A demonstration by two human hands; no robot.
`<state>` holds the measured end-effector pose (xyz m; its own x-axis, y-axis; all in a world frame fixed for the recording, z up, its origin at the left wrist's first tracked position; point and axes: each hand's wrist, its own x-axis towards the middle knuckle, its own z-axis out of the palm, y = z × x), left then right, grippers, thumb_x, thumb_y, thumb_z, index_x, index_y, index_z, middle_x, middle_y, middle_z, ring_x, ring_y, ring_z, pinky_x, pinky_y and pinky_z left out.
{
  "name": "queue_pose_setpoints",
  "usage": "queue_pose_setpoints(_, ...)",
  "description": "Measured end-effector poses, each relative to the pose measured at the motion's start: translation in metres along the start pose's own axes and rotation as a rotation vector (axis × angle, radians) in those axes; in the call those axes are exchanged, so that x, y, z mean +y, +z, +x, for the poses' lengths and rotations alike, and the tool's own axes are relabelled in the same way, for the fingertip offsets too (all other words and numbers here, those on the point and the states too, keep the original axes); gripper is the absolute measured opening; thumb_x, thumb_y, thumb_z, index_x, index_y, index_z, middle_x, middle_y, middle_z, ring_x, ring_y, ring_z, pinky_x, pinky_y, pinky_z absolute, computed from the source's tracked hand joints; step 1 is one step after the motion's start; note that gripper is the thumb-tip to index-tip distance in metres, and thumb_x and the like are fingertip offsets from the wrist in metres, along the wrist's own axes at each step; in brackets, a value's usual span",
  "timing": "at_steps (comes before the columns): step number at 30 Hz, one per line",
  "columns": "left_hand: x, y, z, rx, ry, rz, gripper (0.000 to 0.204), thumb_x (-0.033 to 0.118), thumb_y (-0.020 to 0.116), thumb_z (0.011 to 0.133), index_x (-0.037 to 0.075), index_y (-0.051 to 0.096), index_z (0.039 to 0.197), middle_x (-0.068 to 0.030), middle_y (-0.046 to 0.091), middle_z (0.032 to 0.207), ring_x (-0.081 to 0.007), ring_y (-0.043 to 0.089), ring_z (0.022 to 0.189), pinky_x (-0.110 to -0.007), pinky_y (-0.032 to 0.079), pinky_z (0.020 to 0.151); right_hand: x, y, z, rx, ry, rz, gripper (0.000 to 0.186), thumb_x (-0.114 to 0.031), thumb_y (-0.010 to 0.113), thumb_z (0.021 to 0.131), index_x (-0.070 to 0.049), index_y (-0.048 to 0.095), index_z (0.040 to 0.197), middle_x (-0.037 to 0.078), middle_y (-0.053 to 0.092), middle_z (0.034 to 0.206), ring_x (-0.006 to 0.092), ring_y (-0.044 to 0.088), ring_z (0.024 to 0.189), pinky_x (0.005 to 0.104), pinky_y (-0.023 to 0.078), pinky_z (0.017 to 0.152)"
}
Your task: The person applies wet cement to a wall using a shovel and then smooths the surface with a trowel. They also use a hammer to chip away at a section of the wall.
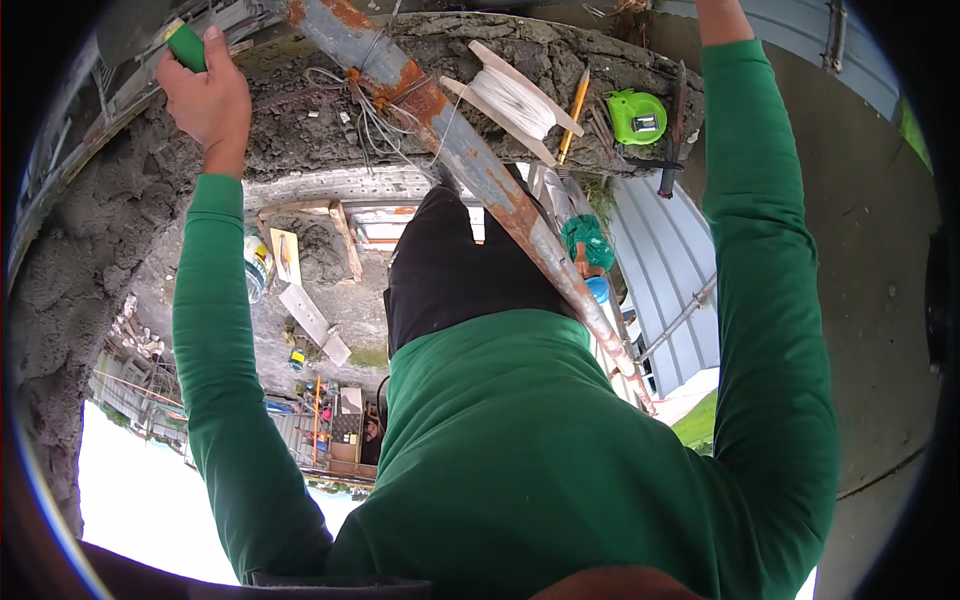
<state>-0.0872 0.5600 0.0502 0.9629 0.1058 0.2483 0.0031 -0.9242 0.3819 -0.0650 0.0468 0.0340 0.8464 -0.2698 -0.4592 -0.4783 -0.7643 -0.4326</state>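
Observation:
My left hand (212, 105) is raised at the upper left, its fingers closed round a short green handle (186, 46) with a yellowish end. What the handle belongs to cannot be made out. My right arm reaches up past the top edge at the right; only the wrist shows, so the hand is out of sight. Between my arms, on a rough mortar-covered ledge, lie a spool of white string (513, 103), a yellow pencil (574, 112) and a lime-green tape measure (636, 117). Beside the tape is a dark, narrow metal tool (673, 140).
A rusty metal pole (470, 150) slants across in front of my body, with loose wire (385, 115) tied round it. Far below are boards (315, 320), a bucket (257, 262) and corrugated sheets (665, 270). A grey wall (865, 300) rises at the right.

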Motion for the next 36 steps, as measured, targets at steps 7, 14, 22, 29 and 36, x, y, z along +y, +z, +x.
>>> queue_pose_setpoints(7,0.007,-0.009,-0.001,0.085,0.095,-0.091,0.066,0.046,0.071,0.095,-0.004,0.05,0.131,-0.0182,0.067,0.101,-0.031,0.069,0.091,-0.045,0.052,0.082,-0.033,-0.019,-0.207,0.465,-0.345,0.757,0.03,-0.031,0.067,0.097,-0.001,0.07,0.089,0.006,0.065,0.071,0.0139,0.058,0.06,0.0319,0.044,0.057)
queue_pose_setpoints(14,0.047,-0.027,-0.016,0.161,0.054,-0.291,0.053,0.032,0.065,0.099,-0.005,0.052,0.136,-0.0287,0.064,0.122,-0.0439,0.062,0.111,-0.046,0.047,0.097,0.006,0.104,-0.403,0.544,0.032,0.471,0.042,-0.02,0.086,0.083,-0.002,0.068,0.117,0.008,0.074,0.091,0.0141,0.068,0.075,0.0306,0.054,0.07)
queue_pose_setpoints(22,0.044,-0.088,-0.034,0.146,0.317,-0.469,0.042,0.027,0.065,0.099,-0.003,0.053,0.126,-0.0291,0.064,0.106,-0.0477,0.062,0.098,-0.051,0.047,0.087,0.045,0.196,-0.49,0.313,0.083,0.058,0.072,-0.046,0.083,0.08,-0.008,0.06,0.137,0.02,0.071,0.119,0.0411,0.068,0.107,0.047,0.054,0.089)
queue_pose_setpoints(29,-0.004,-0.131,-0.191,0.038,0.155,-0.86,0.033,0.017,0.07,0.095,0.002,0.049,0.114,-0.0107,0.061,0.081,-0.0218,0.057,0.072,-0.04,0.047,0.068,0.038,0.198,-0.485,0.318,0.151,-0.015,0.071,-0.058,0.078,0.079,-0.009,0.063,0.129,0.022,0.074,0.105,0.0452,0.069,0.1,0.0529,0.055,0.082)
queue_pose_setpoints(36,-0.122,-0.179,-0.367,-0.25,0.014,-0.528,0.028,0.021,0.072,0.094,0.004,0.051,0.1,-0.0212,0.066,0.077,-0.0476,0.066,0.074,-0.054,0.049,0.063,0.019,0.185,-0.493,0.284,0.181,-0.09,0.064,-0.059,0.075,0.083,-0.003,0.064,0.114,0.023,0.073,0.101,0.0457,0.069,0.097,0.0534,0.053,0.081)
